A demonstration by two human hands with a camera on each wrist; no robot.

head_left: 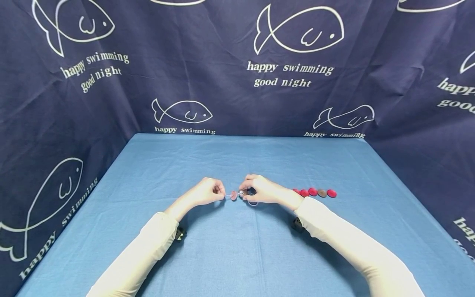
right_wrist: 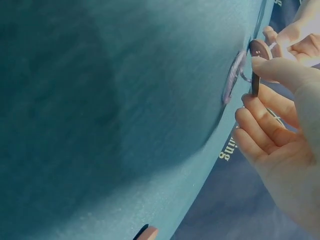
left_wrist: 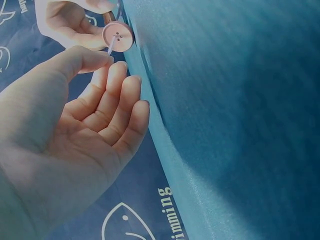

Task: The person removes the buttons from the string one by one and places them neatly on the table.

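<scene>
We're pinching the tip of a thin clear cord with our left hand, other fingers relaxed, and a pink button is sitting on it just above the blue table. Our right hand is gripping a brown button by its rim. These look light, hard and slippery, so we're figuring edge grips work best; the cord's limp, so hold near the tip. More buttons are lying beside our right wrist.
</scene>
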